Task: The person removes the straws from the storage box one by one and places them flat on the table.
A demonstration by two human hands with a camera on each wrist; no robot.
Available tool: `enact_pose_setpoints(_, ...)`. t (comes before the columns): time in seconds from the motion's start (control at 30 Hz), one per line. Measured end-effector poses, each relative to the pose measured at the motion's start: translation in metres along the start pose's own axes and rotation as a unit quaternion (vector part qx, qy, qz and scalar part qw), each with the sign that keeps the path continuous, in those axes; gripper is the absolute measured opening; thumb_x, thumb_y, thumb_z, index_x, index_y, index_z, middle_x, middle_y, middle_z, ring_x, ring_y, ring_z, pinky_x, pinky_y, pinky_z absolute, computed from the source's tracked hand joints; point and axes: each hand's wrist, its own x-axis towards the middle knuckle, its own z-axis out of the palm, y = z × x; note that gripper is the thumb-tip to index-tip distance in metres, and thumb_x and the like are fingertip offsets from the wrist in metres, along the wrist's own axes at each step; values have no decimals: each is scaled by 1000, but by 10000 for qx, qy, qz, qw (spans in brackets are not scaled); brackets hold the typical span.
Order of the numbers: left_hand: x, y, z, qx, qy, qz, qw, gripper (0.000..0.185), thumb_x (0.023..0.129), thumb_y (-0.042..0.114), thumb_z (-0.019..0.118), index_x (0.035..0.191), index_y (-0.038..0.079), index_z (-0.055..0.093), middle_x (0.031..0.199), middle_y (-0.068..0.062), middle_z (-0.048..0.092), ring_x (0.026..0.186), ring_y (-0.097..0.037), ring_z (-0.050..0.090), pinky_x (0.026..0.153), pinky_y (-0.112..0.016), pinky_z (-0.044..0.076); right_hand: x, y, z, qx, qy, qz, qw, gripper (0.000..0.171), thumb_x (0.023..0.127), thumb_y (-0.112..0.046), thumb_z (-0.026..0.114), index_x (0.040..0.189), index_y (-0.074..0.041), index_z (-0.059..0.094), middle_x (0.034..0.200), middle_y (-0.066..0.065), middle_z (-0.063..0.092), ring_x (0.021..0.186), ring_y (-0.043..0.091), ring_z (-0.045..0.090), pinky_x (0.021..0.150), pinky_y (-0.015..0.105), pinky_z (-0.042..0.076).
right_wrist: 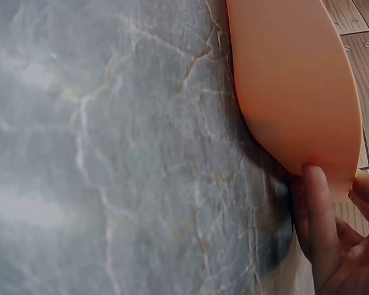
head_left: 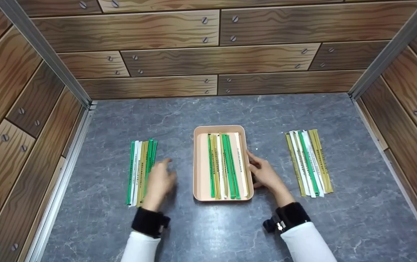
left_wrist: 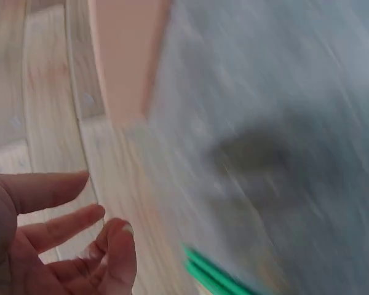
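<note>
A shallow pink tray [head_left: 201, 167] sits mid-table, with several long slim wrapped sticks [head_left: 227, 167] in green, gold and white lying lengthwise inside. My right hand [head_left: 266, 174] holds the tray's right side; in the right wrist view its thumb is at the rim and its fingers [right_wrist: 320, 203] lie against the outer wall. My left hand [head_left: 159, 183] is over the right edge of a left-hand row of similar sticks [head_left: 132, 174], partly hiding it. In the left wrist view its fingers [left_wrist: 120, 252] are loosely bent, nothing between them, with green stick ends [left_wrist: 212, 276] nearby.
Another row of gold, white and green sticks [head_left: 308, 163] lies right of the tray, beyond my right hand. Wood-patterned panels [head_left: 172, 32] enclose the grey marbled tabletop [head_left: 223, 229] at the back and both sides.
</note>
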Motion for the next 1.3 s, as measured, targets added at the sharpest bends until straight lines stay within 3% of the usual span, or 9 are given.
enact_pose_setpoints(0.23, 1, 49, 27, -63, -897, 688, 9936, 39, 89, 8, 69, 127, -1, 62, 109, -21, 64, 95, -32, 64, 78, -44, 55, 1, 1, 0, -21, 88, -40, 10000, 55, 100, -5, 52, 152, -15, 38, 123, 29, 57, 88, 33, 65, 48, 46, 56)
enact_pose_setpoints(0.5, 2, 77, 60, 159, -1450, 573, 9876, 53, 89, 9, 66, 140, 3, 53, 122, -27, 57, 98, -38, 61, 81, -46, 55, 1, 1, 0, -169, 193, -173, 9995, 54, 99, -3, 53, 151, -14, 40, 121, 29, 59, 91, 33, 65, 50, 44, 57)
enact_pose_setpoints(0.67, 1, 78, 79, 525, -1507, 743, 9844, 61, 86, 7, 63, 144, 1, 46, 120, -29, 56, 97, -40, 61, 84, -49, 53, 0, -1, 0, -217, 195, -220, 9993, 54, 99, -3, 54, 150, -13, 40, 122, 29, 59, 92, 34, 64, 51, 43, 57)
enact_pose_setpoints(0.83, 3, 75, 87, 766, -1557, 767, 9818, 55, 88, 7, 63, 142, 4, 50, 122, -30, 55, 96, -43, 61, 83, -51, 53, -1, -3, 0, -170, 73, 17, 9998, 54, 101, -5, 52, 152, -17, 38, 126, 28, 56, 88, 34, 65, 48, 45, 56)
enact_pose_setpoints(1.07, 3, 72, 88, 910, -1461, 909, 9809, 32, 87, 6, 64, 119, 1, 66, 96, -19, 58, 80, -32, 60, 70, -44, 53, -1, -2, 1, -171, 56, 26, 9998, 55, 101, -5, 51, 152, -16, 37, 126, 29, 56, 87, 35, 66, 47, 45, 56)
enact_pose_setpoints(1.3, 3, 71, 88, 869, -1328, 867, 9835, 17, 88, 6, 62, 101, -3, 68, 91, -17, 56, 78, -31, 59, 72, -44, 53, -1, -2, 1, -163, 95, 28, 9998, 55, 100, -5, 52, 152, -17, 38, 126, 28, 57, 88, 34, 66, 47, 45, 56)
